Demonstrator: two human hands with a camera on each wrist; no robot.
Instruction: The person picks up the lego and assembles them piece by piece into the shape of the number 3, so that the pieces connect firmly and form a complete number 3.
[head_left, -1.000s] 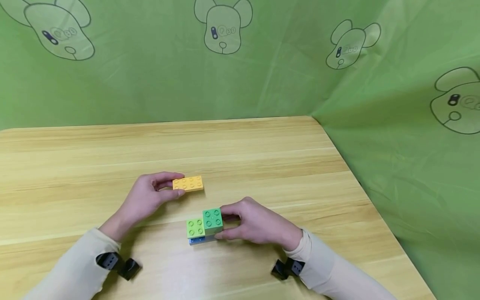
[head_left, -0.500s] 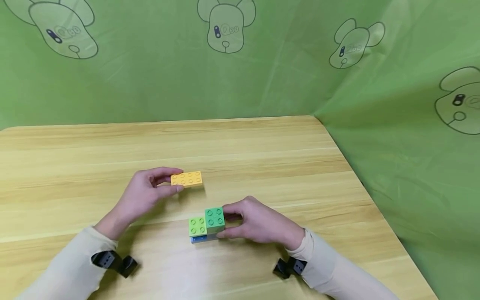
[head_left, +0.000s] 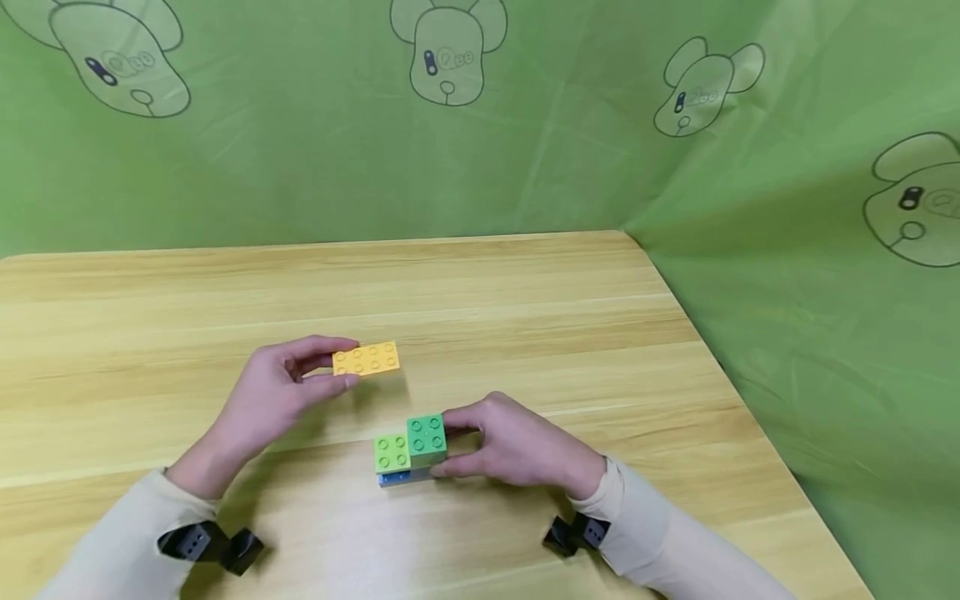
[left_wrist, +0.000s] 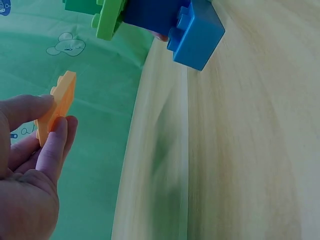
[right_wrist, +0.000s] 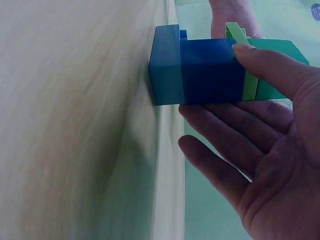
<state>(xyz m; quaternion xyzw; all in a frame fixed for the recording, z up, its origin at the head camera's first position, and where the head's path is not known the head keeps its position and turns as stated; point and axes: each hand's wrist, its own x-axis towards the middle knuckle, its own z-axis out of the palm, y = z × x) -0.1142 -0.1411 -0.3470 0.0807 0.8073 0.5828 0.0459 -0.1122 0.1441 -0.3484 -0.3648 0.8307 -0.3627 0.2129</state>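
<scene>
My left hand (head_left: pixel 266 392) pinches a flat yellow-orange building brick (head_left: pixel 366 358) by its left end, studs up. In the left wrist view the brick (left_wrist: pixel 57 105) sits between thumb and fingers, and its shadow on the table suggests that it is raised. To the right and nearer, my right hand (head_left: pixel 517 442) grips a stack of bricks from its right side. From bottom to top come a blue brick (right_wrist: pixel 167 65), a dark blue brick (right_wrist: pixel 212 70), a thin lime plate (head_left: pixel 392 452) and a green brick (head_left: pixel 426 437). Whether the stack touches the table cannot be told.
The wooden table (head_left: pixel 487 300) spreads beneath both hands, with its right edge running diagonally. A green curtain (head_left: pixel 300 150) with outlined bear heads hangs behind and to the right. Black wrist cameras (head_left: pixel 210 546) are strapped over both sleeves.
My left hand has drifted a little left and away from me, carrying the yellow-orange brick farther from the stack. My right hand and its stack have barely moved.
</scene>
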